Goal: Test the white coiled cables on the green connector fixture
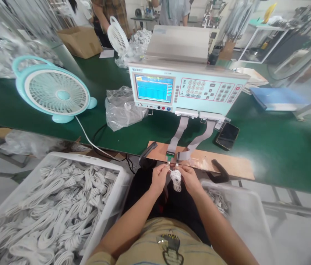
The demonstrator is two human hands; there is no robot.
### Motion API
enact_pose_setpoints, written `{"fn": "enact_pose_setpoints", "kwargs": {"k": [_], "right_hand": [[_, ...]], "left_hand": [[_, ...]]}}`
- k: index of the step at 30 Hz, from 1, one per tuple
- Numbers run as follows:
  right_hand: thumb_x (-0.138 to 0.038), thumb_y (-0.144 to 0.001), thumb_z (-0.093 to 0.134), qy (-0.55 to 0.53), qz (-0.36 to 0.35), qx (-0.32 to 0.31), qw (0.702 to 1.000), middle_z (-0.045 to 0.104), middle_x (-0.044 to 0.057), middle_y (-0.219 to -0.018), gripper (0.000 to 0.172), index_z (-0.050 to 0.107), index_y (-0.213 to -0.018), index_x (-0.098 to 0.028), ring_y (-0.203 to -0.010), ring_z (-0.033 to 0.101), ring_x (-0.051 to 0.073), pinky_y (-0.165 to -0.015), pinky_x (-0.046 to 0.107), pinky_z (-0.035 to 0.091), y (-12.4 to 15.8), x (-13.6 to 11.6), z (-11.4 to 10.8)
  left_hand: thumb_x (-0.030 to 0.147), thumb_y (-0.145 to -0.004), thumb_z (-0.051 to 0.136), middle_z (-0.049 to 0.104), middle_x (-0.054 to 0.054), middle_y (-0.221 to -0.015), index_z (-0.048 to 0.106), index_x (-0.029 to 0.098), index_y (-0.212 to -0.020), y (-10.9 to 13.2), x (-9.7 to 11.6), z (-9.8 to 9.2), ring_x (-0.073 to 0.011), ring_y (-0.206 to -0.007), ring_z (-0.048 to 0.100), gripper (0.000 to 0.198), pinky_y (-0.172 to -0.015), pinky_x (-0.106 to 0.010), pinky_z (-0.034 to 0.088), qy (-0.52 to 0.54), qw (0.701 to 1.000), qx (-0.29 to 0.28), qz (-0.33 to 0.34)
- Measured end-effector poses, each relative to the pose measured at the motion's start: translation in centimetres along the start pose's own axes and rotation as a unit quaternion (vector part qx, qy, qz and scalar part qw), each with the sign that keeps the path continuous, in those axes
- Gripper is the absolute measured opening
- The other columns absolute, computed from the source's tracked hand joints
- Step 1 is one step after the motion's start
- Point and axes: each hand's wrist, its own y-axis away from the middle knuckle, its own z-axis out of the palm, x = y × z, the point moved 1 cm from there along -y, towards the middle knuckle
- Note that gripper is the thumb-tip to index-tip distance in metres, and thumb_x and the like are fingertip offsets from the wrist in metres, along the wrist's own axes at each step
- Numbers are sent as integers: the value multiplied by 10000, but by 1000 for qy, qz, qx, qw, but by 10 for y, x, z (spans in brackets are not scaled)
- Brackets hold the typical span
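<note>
A small white coiled cable (175, 179) is pinched between the left hand (158, 178) and the right hand (188, 177), low in the middle of the frame. It hangs long-side down. Its ends seem to be held up to the green plug board (172, 157), perhaps so they fit in.

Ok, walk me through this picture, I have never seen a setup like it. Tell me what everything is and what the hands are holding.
The view comes from a camera worn on the person's head, looking down at their own hands. The left hand and right hand each pinch one end of a coiled white cable at a small green connector board. Two grey ribbon cables link that board to a pale blue tester box with a screen and keypad. It stands on a green table, beside a blue fan, a crumpled plastic bag and a phone. The white bin on the left holds many more coiled cables.
</note>
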Motion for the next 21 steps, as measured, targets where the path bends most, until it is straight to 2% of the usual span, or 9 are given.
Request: {"fn": "enact_pose_setpoints", "kwargs": {"k": [6,9,12,16,19,21], "right_hand": [[-353,-633,721,-10,-5,-9,1000,615,0,-580,205,677,-649,-153,-528,501,110,-525,224,380,-3,4,-3],[-353,-638,718,-10,-6,-12,1000,622,2,-591,199,688,-673,-159,-544,511,118,-534,227,387,-3,4,-3],[-359,-629,720,-1,-7,-3,1000,630,7,-592,219,702,-709,-156,-537,512,118,-520,226,383,-4,3,-2],[-363,-586,745,0,3,23,1000,648,5,-594,244,704,-713,-159,-530,534,119,-520,226,396,-2,4,-3],[-355,-564,758,10,-5,56,998,661,9,-626,250,702,-713,-162,-565,565,135,-550,239,432,-2,7,-6],[-358,-565,755,23,-10,66,998,670,18,-656,246,702,-706,-163,-593,580,144,-567,244,452,-5,8,-7]], "left_hand": [[375,-696,578,528,11,-532,583,138,-569,3,-3,4,-118,-541,484,269,-553,-226,380,31,999,29,18],[394,-731,557,548,6,-567,578,140,-593,4,-5,5,-114,-567,492,290,-576,-220,383,36,999,22,33],[414,-755,537,553,2,-590,558,141,-596,2,-8,7,-111,-579,487,316,-580,-217,379,21,999,4,49],[428,-780,492,486,21,-532,513,148,-551,6,-7,7,-102,-536,450,362,-546,-217,363,-38,997,8,63],[394,-809,463,509,18,-570,547,157,-620,15,9,-12,-108,-565,471,314,-565,-218,375,-144,982,1,123],[356,-834,439,586,-8,-703,589,171,-741,21,28,-46,-127,-676,529,256,-649,-226,406,-233,955,14,184]]}}
